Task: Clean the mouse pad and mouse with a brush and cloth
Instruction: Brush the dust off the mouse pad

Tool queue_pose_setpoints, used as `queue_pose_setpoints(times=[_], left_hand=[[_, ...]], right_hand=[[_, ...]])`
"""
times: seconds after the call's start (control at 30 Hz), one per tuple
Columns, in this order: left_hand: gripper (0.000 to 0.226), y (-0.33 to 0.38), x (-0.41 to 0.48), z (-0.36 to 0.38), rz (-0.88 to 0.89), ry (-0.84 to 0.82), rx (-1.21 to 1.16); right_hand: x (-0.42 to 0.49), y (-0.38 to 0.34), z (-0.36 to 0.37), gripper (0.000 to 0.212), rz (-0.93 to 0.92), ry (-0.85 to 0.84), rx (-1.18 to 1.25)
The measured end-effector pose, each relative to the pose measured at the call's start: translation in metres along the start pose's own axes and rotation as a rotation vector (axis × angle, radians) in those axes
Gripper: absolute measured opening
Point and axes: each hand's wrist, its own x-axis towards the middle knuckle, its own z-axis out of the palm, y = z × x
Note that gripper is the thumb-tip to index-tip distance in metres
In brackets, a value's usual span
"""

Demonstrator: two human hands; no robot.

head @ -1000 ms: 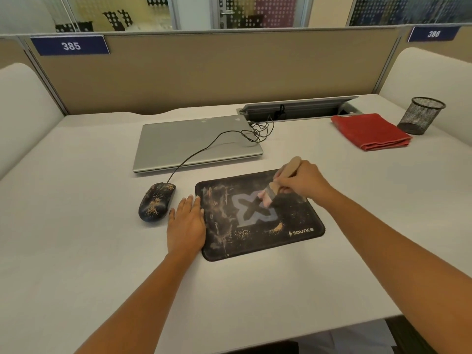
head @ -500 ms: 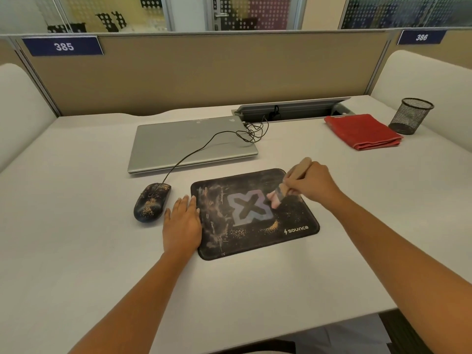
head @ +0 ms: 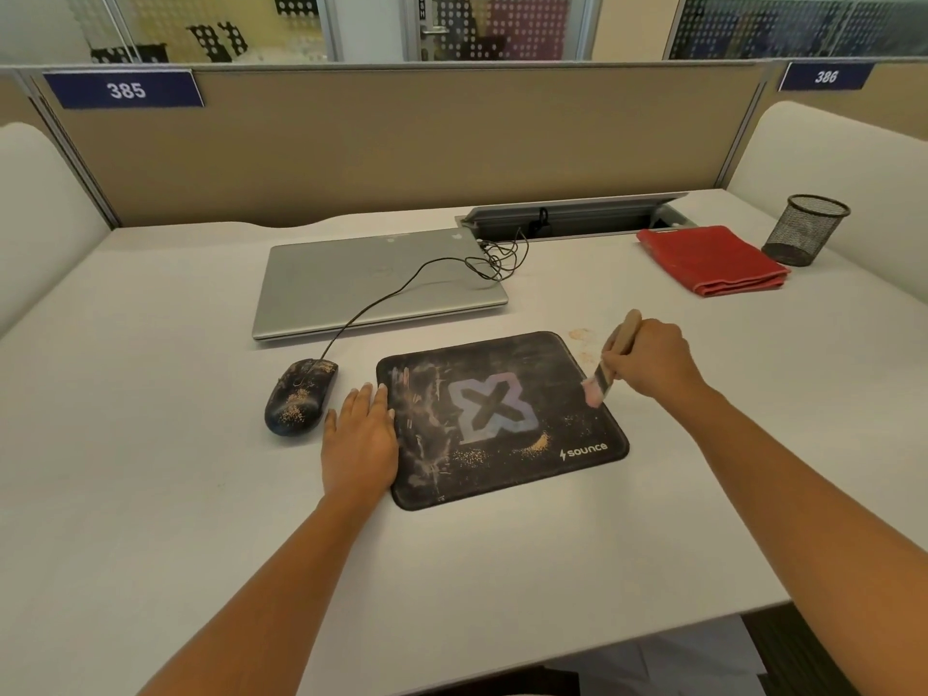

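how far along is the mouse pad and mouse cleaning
Early on. Done: some orange dust sits on the desk beyond the mouse pad. In hand: right hand holds the brush at its right edge, left hand flat at its left. Left: grit on pad and mouse; red cloth folded, untouched.

This is an open-plan office, one bay in a row of numbered workstations. A tan partition (head: 401,143) closes off the back of the white surface (head: 150,394). It carries blue plates reading 385 (head: 125,90) at the upper left of the frame and 386 (head: 826,76) at the upper right. A closed silver laptop (head: 371,283) and a wired mouse (head: 301,396) lie mid-frame, with an open cable hatch (head: 577,216) behind. A mesh pen cup (head: 803,231) stands at the right. Glass walls (head: 502,27) with dotted film run along the top.
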Motion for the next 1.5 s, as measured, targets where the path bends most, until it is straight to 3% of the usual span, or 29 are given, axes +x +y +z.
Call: queue_pose_setpoints(times=[0.17,0.33,0.5,0.73,0.93,1.17,1.33,1.5], left_hand=[[0.048,0.0,-0.002,-0.001,-0.003,0.013,-0.059],[0.049,-0.001,-0.011,-0.002,-0.01,0.029,-0.116],[0.049,-0.002,-0.031,0.001,-0.004,0.018,-0.056],[0.049,-0.001,-0.032,0.002,-0.012,-0.023,0.026],[0.049,-0.001,-0.032,0.001,-0.011,-0.034,0.039],[0.048,0.0,-0.034,0.0,-0.003,-0.033,0.03],[0.048,-0.001,-0.034,0.0,-0.003,-0.041,0.041],[0.049,0.0,-0.034,0.0,-0.002,-0.04,0.037]], right_hand=[[-0.014,-0.022,0.005,0.017,-0.079,0.003,0.155],[-0.04,-0.059,0.032,0.014,-0.189,-0.216,0.383],[-0.056,-0.083,0.061,0.014,-0.2,-0.313,0.489],[-0.057,-0.065,0.061,0.02,-0.208,-0.295,0.34],[-0.038,-0.041,0.02,0.019,-0.139,-0.124,-0.024],[-0.071,-0.082,0.05,0.01,-0.282,-0.297,0.376],[-0.077,-0.072,0.063,0.018,-0.267,-0.299,0.311],[-0.061,-0.05,0.032,0.022,-0.222,-0.207,0.016]])
